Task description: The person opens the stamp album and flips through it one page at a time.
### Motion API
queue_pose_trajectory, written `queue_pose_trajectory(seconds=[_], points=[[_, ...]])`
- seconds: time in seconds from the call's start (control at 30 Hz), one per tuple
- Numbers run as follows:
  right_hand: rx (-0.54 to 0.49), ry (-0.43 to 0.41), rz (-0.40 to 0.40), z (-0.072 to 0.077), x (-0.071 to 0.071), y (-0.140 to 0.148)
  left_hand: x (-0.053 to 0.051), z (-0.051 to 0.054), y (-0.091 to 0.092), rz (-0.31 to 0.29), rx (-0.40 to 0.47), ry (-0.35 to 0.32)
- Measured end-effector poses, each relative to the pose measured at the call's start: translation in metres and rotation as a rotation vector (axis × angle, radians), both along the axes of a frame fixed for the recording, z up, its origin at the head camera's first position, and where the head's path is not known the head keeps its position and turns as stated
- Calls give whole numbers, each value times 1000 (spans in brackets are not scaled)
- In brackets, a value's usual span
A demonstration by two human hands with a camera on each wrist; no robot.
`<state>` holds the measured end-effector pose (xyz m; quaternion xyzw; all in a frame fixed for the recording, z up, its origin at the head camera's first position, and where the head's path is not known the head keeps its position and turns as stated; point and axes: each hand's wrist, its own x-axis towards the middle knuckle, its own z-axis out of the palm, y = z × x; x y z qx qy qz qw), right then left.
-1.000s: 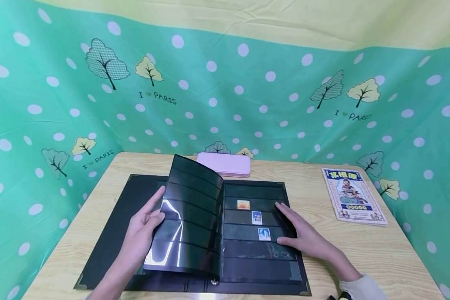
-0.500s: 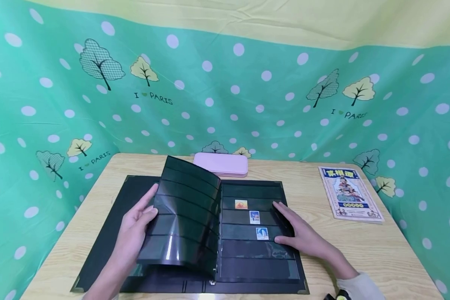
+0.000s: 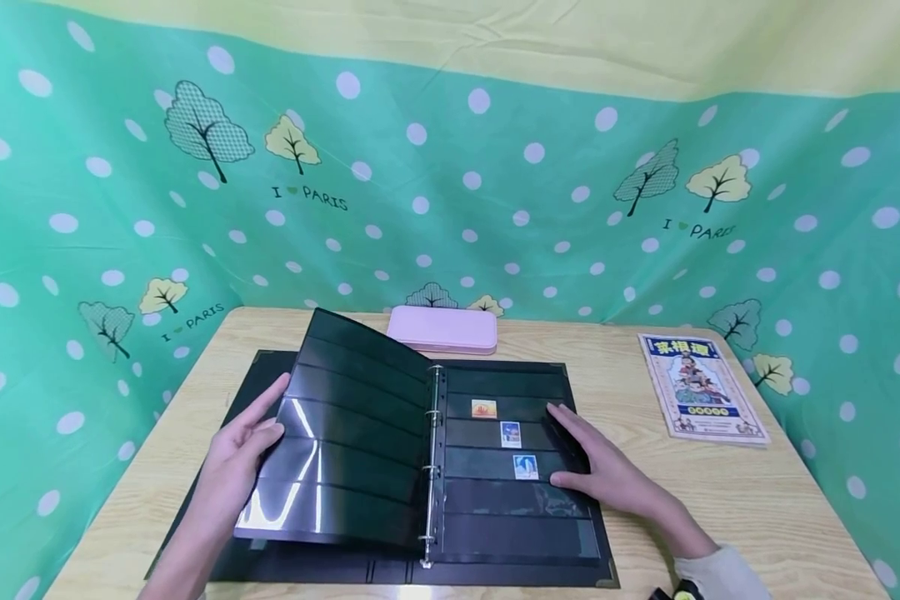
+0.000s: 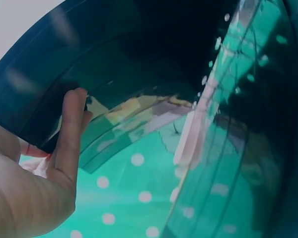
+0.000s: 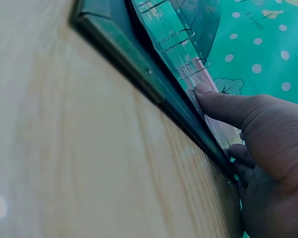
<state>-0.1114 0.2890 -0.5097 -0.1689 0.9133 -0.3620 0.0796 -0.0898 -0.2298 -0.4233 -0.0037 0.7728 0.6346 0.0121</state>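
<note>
A black ring-bound stamp album (image 3: pixel 495 575) lies spread on the table. My left hand (image 3: pixel 228 467) pinches the outer edge of a raised black album page (image 3: pixel 337 442), which slants up to the left of the rings. In the left wrist view that page curves above the thumb and fingers. My right hand (image 3: pixel 607 467) rests on the right edge of the album, thumb and forefinger spread over the right-hand page (image 3: pixel 517 533). Three stamps sit in that page's strips: an orange one (image 3: pixel 483 408), a blue-and-white one (image 3: pixel 511 434) and a light blue one (image 3: pixel 526 467).
A pink case (image 3: pixel 442 327) lies behind the album, near the back of the wooden table (image 3: pixel 727 508). A booklet with a cartoon cover (image 3: pixel 701 387) lies at the right. A green dotted cloth (image 3: pixel 450 217) hangs behind the table.
My left hand has moved left with the pinched page, swinging it further from the right-hand page. The metal rings have come into sight. My right hand has stayed in place.
</note>
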Motion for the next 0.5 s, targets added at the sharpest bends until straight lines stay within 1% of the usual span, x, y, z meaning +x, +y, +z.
queue_pose_trajectory(seconds=[0.1, 0.27, 0.37, 0.5], points=[[5, 1, -1, 0, 0, 0, 1, -7, -9, -5, -23, -22], [5, -2, -8, 1, 1, 0, 3, -18, -21, -13, -101, 1], [2, -4, -9, 2, 1, -1, 2, -23, -25, -19, -136, 7], [1, -6, -7, 2, 1, -1, -1, -27, -29, -22, -197, -18]])
